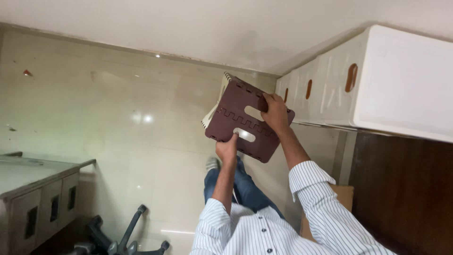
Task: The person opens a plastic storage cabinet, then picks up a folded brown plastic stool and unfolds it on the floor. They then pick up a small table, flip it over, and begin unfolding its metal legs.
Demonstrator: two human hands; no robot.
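A maroon plastic folding stool (238,120) with cream-coloured sides is held tilted above the glossy tiled floor, its flat top facing me. My left hand (227,147) grips its near edge, with a finger at the pale handle slot. My right hand (276,113) holds the stool's far right corner. Both arms are in rolled-up striped sleeves. Below the stool I see my legs in blue jeans (240,189) and one shoe (212,164).
White storage boxes (377,80) with oval handle holes stand in a row at the right, close to the stool. A dark wooden panel (401,189) is below them. A grey cabinet (37,193) and an office chair's wheeled base (122,238) are at the left.
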